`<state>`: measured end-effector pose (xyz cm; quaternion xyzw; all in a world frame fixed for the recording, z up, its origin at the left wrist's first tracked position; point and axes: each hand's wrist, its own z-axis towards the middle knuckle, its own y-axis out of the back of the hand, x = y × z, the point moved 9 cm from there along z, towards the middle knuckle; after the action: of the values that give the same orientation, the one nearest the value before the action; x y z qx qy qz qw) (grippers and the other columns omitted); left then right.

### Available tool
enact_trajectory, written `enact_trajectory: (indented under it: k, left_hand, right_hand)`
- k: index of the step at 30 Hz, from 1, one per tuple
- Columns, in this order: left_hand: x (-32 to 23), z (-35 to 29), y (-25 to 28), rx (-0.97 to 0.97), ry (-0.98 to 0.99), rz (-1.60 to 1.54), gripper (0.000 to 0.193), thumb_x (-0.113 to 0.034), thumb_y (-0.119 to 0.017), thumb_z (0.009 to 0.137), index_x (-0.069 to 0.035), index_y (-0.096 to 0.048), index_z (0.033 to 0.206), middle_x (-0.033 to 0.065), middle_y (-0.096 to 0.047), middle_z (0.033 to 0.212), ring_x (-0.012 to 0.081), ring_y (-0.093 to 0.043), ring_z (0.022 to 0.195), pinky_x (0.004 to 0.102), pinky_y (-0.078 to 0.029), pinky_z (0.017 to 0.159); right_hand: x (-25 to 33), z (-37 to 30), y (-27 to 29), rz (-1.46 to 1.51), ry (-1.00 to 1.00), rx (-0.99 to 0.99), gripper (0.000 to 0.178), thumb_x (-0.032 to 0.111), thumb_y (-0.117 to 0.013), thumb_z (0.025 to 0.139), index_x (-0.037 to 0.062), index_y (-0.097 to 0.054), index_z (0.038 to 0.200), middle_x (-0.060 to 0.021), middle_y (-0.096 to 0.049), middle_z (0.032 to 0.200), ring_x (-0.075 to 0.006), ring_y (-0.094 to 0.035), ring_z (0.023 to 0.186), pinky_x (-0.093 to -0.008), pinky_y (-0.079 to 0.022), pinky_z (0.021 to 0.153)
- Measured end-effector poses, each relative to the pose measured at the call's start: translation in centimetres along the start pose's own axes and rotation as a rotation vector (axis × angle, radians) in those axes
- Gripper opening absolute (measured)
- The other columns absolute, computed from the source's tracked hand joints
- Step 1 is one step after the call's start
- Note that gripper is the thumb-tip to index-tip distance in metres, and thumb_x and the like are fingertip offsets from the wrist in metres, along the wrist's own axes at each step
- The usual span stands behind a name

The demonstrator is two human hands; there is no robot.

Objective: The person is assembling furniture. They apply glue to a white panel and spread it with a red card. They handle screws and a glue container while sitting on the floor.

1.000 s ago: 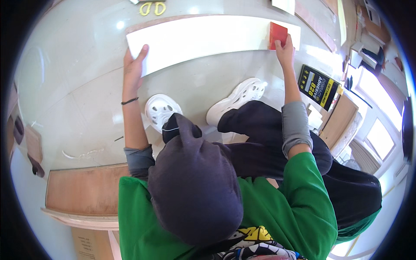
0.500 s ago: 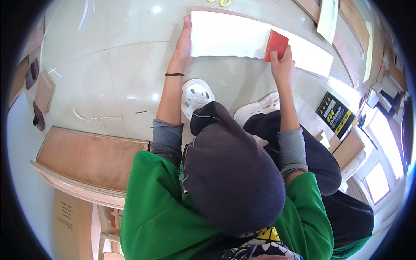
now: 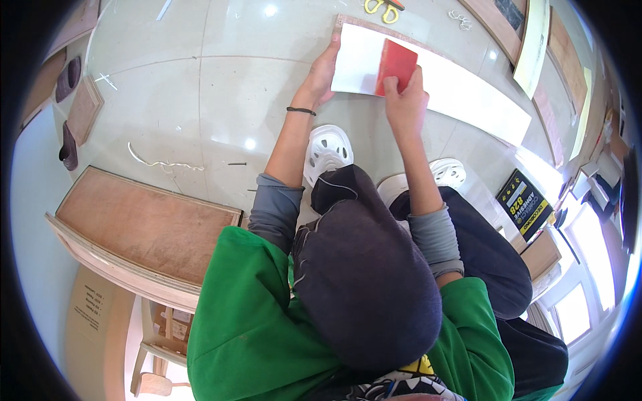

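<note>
A long white-faced board (image 3: 468, 95) stretches across the floor in front of me, with a thin wooden strip showing along its far edge. My left hand (image 3: 322, 72) grips the board's left end, thumb along the edge. In my right hand (image 3: 406, 103) is a flat red rectangular block (image 3: 400, 61), pinched at its near end and resting over the white face, left of the board's middle. Whether the block is pressed hard against the surface cannot be seen.
Yellow-handled scissors (image 3: 381, 9) lie beyond the board. Wood panels (image 3: 565, 60) are at the far right, a black box (image 3: 523, 202) nearer right. At left stands a low wooden piece (image 3: 147, 224), with a nail (image 3: 237, 164) and a curly strip (image 3: 164, 164) on the floor.
My right hand has slid the red block leftward along the board, closer to my left hand. The left hand still holds the same end. The view has shifted a little, showing more of the scissors.
</note>
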<state>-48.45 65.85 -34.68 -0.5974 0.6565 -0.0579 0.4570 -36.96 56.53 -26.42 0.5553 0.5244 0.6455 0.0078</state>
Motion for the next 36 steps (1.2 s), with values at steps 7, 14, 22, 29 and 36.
enact_trajectory:
  k: [7, 14, 22, 29, 36]
  left_hand:
    - [-1.1, 0.5, 1.3, -0.048, -0.039, 0.067, 0.07, -0.054, -0.028, 0.106, 0.003, -0.045, 0.142, 0.0159, -0.056, 0.137, 0.026, -0.056, 0.122, 0.0376, -0.043, 0.106]
    - [-8.6, -3.5, 6.8, -0.432, -0.333, 0.983, 0.047, -0.039, -0.039, 0.105, -0.004, -0.062, 0.125, 0.0156, -0.069, 0.095, 0.0203, -0.065, 0.078, 0.0345, -0.05, 0.076]
    - [-5.6, -5.9, 1.5, -0.45, -0.212, 1.33, 0.057, -0.041, -0.066, 0.092, 0.0, -0.054, 0.13, 0.0153, -0.063, 0.105, 0.0265, -0.064, 0.082, 0.038, -0.05, 0.08]
    - [-2.9, -4.9, -0.5, -0.354, -0.397, 1.585, 0.081, -0.024, -0.087, 0.072, 0.0, -0.046, 0.137, 0.0154, -0.048, 0.114, 0.0278, -0.06, 0.09, 0.0373, -0.052, 0.078]
    - [-2.8, -5.6, -1.0, -0.368, -0.499, 1.66, 0.078, -0.023, -0.087, 0.072, 0.004, -0.049, 0.136, 0.0122, -0.05, 0.096, 0.0252, -0.056, 0.078, 0.0372, -0.05, 0.07]
  right_hand:
    - [2.6, -0.9, 4.1, 0.368, -0.002, -0.097, 0.036, 0.01, -0.061, 0.091, -0.0012, -0.052, 0.124, -0.0181, -0.066, 0.105, -0.0248, -0.066, 0.096, -0.0372, -0.05, 0.089]
    - [-0.1, -1.7, 33.5, 0.106, -0.124, -0.441, 0.023, 0.007, -0.058, 0.093, 0.0065, -0.065, 0.114, -0.0176, -0.056, 0.13, -0.0267, -0.06, 0.114, -0.0384, -0.051, 0.096]
    - [-3.4, -0.6, 46.0, -0.435, -0.17, -0.271, 0.059, 0.029, -0.063, 0.096, 0.0037, -0.043, 0.145, -0.015, -0.061, 0.128, -0.0227, -0.06, 0.114, -0.0352, -0.046, 0.099]
    - [-25.1, 1.5, 32.0, -0.437, -0.148, -0.334, 0.029, 0.023, -0.058, 0.091, 0.0039, -0.052, 0.112, -0.0266, -0.066, 0.091, -0.0467, -0.065, 0.088, -0.053, -0.05, 0.074]
    - [-22.6, 0.4, 23.7, -0.396, -0.186, -0.237, 0.028, 0.02, -0.057, 0.091, 0.0081, -0.048, 0.114, -0.0248, -0.065, 0.074, -0.0478, -0.064, 0.071, -0.0581, -0.048, 0.063]
